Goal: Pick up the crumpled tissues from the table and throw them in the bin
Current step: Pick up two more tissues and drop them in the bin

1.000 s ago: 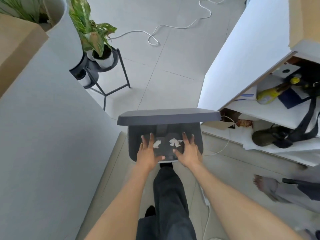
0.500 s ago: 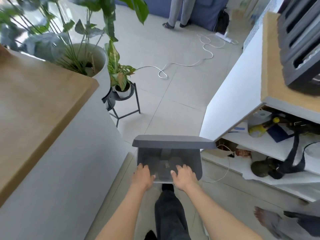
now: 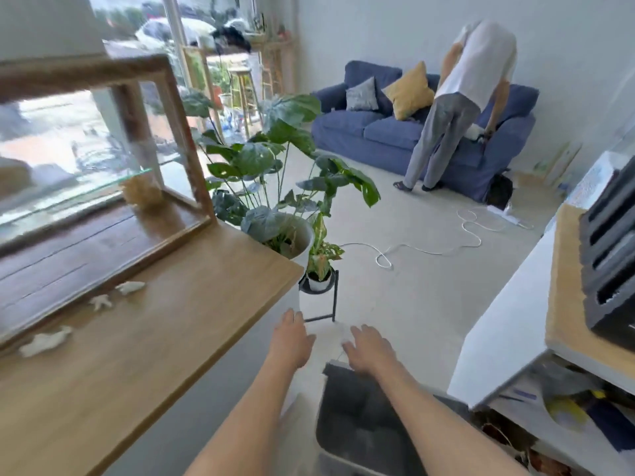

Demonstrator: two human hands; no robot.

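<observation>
Both hands are hanging empty above the bin while three tissues are lying on the table.

The left hand [image 3: 291, 340] and the right hand [image 3: 369, 345] are reaching forward side by side, fingers loosely spread and gripping nothing, the right one hovering over the dark bin's [image 3: 357, 420] far rim and the left one just beside it. Off to the person's left, crumpled tissues are sitting on the wooden table [image 3: 165, 338] in a loose row along the edge of a glass display case [image 3: 103, 159]: one [image 3: 130, 287] farthest away, one [image 3: 100, 301] in the middle, one [image 3: 44, 342] nearest. All are lying well apart from the hands. The picture is blurring with motion.
</observation>
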